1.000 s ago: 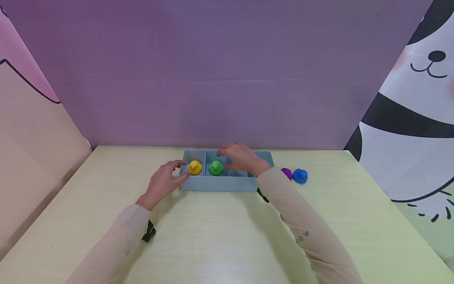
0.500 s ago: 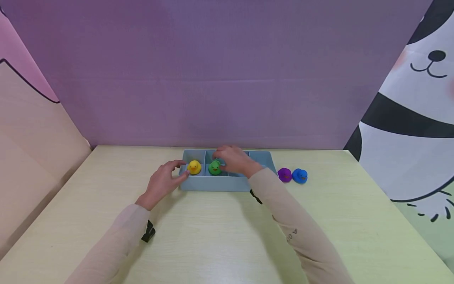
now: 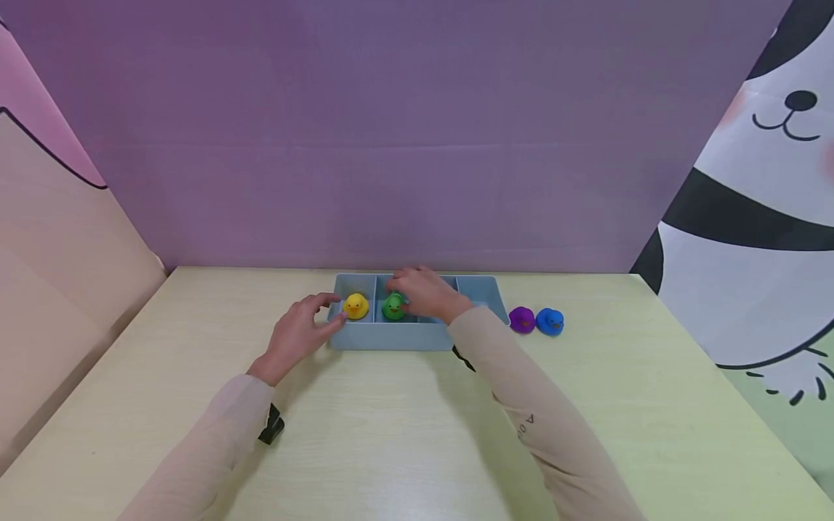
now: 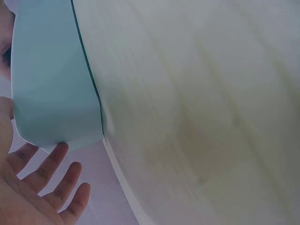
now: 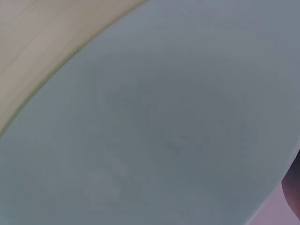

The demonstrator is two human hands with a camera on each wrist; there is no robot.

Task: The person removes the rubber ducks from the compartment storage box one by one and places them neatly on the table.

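In the head view a pale blue divided box (image 3: pixel 391 337) stands near the table's back edge. A yellow rubber duck (image 3: pixel 355 306) sits in its leftmost compartment. My left hand (image 3: pixel 296 336) holds the box's left end, thumb over the rim; in the left wrist view the fingers (image 4: pixel 44 173) spread against the end wall. Inside the second compartment is a green rubber duck (image 3: pixel 394 307), which my right hand (image 3: pixel 426 293) pinches from above and the right. That hand covers much of the third compartment. The right wrist view shows mainly the box's wall (image 5: pixel 154 122).
Just right of the box, a purple rubber duck (image 3: pixel 522 320) and a blue rubber duck (image 3: pixel 550 322) sit side by side on the pale wooden table (image 3: pixel 378 434). A purple backdrop (image 3: pixel 404 145) rises behind the table. The rightmost compartment is partly visible.
My right hand has moved left and closed its fingers around the green rubber duck, uncovering the purple duck and the rightmost compartment. The left hand has stayed at the box's left end.
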